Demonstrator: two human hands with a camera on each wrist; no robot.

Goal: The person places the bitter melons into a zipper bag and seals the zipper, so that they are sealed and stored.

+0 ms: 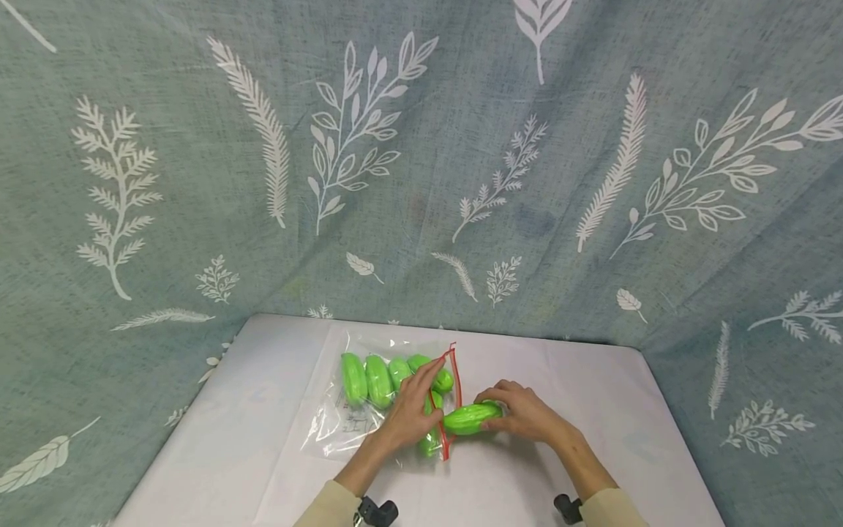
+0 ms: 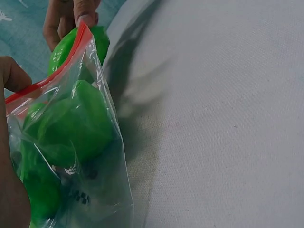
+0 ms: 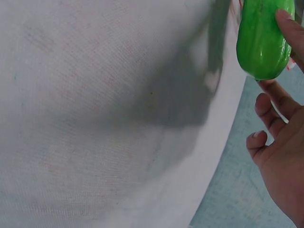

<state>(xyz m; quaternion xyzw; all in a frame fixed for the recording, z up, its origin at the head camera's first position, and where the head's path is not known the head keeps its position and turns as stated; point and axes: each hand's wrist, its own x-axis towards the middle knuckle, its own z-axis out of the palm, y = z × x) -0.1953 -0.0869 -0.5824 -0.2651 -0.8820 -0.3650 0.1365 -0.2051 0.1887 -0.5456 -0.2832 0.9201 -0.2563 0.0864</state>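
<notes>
A clear zip bag (image 1: 327, 432) with a red zip strip (image 1: 458, 380) lies on the table, its mouth facing right. Several green vegetables (image 1: 378, 380) are inside. My left hand (image 1: 411, 410) holds the bag at its mouth, thumb and fingers spread along the red edge. My right hand (image 1: 523, 413) grips a bright green, ridged toy cucumber (image 1: 466, 419) by its right end, thumb on the near side. The cucumber's left end is at the bag's mouth. In the left wrist view, the cucumber (image 2: 97, 42) shows partly behind the red zip edge.
The white-covered table (image 1: 566, 468) extends around the bag, with its far edge against a grey-green curtain (image 1: 421, 183) printed with white leaves. Dark wrist-worn cameras (image 1: 378, 511) sit by both sleeves.
</notes>
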